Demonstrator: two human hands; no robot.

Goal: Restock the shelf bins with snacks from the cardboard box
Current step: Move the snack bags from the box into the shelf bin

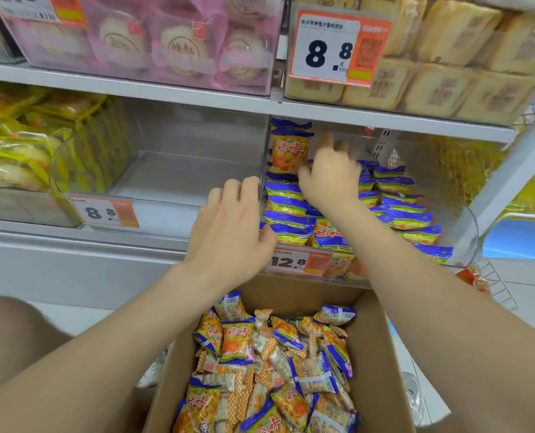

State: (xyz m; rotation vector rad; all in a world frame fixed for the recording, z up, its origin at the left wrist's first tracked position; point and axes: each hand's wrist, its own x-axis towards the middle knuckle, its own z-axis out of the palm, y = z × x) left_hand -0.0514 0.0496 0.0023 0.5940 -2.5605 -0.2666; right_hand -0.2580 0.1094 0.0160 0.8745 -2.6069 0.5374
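The cardboard box [381,354] stands open below me, holding several orange-and-blue snack packets [238,342]. Above it, a clear shelf bin [456,214] holds rows of the same packets [291,198]. One packet [289,151] stands upright at the bin's back left. My right hand [330,178] is inside the bin just right of that packet, blurred, fingers spread, holding nothing. At the bin's left wall is my left hand [232,226]; its fingers are loosely bent on the outer side and its thumb touches the front packets.
Left of the filled bin is a clear bin [178,170] with nothing in it, then yellow packets [16,145]. The upper shelf holds pink-wrapped cakes [178,45] and tan pastry packs [447,73]. Price tags [297,262] hang on the bin fronts. A wire basket [497,289] sits at the right.
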